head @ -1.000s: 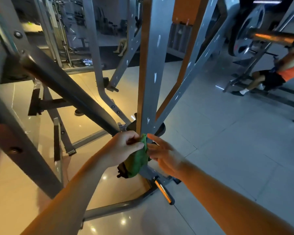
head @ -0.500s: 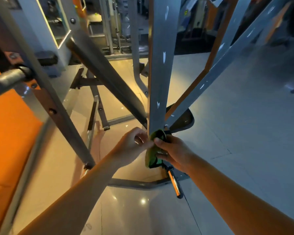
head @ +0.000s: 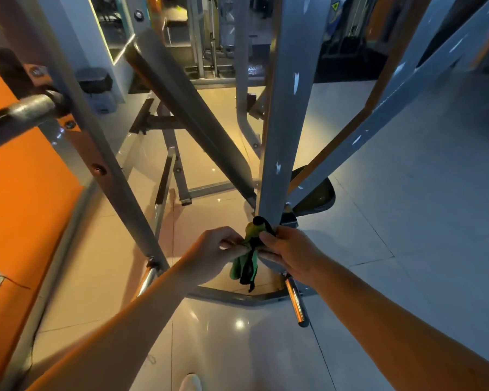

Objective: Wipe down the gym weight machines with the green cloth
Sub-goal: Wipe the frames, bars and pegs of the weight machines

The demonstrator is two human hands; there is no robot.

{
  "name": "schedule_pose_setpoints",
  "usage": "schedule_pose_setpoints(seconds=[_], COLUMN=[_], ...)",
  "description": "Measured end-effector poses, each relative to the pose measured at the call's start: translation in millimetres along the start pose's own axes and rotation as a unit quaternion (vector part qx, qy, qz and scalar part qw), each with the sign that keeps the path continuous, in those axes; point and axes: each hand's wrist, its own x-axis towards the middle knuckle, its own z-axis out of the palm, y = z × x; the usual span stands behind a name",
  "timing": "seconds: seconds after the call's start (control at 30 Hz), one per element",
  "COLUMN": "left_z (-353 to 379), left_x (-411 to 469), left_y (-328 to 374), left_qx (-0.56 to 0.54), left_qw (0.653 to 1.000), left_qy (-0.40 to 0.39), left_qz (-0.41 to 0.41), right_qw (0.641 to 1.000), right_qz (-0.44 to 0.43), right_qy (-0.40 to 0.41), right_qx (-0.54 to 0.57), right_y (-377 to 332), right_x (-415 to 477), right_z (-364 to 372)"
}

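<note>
Reaching forward, left hand [head: 213, 250] and right hand [head: 292, 249], grips pinching green cloth [head: 236, 269] at post [head: 278, 122] foot.

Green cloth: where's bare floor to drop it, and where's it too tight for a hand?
Bare floor lies right of the upright post, beyond the chrome peg; more lies this side of the base bar. Crowded at the post's foot, where braces meet around left hand, right hand and green cloth.
</note>
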Motion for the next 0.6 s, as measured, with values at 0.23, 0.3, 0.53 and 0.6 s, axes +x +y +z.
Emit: schedule_pose_setpoints(seconds=[0.23, 0.3, 0.53, 0.6], left_z=[-56.7, -64.7, -72.6, -71.3], left_x=[28.9, 37.6, 47.2, 46.8], left_y=[-40.9, -45.6, -37.2, -33.3], left_qx=[-0.066, -0.072, 0.005, -0.02], left_qw=[0.996, 0.995, 0.99, 0.987], left_qy=[-0.057, -0.067, -0.13, -0.157], left_qz=[-0.017, -0.011, 0.057, 0.036], right_qw=[0.995, 0.991, 0.997, 0.999], right_qz=[-0.01, -0.013, -0.015, -0.016], right_qy=[0.079, 0.114, 0.067, 0.034], right_qx=[0.056, 0.067, 0.022, -0.014], right_y=[2.3, 6.8, 17.4, 19.5], right_x=[17.4, 21.6, 18.5, 20.4], right_z=[27.8, 34.5, 67.2, 73.7])
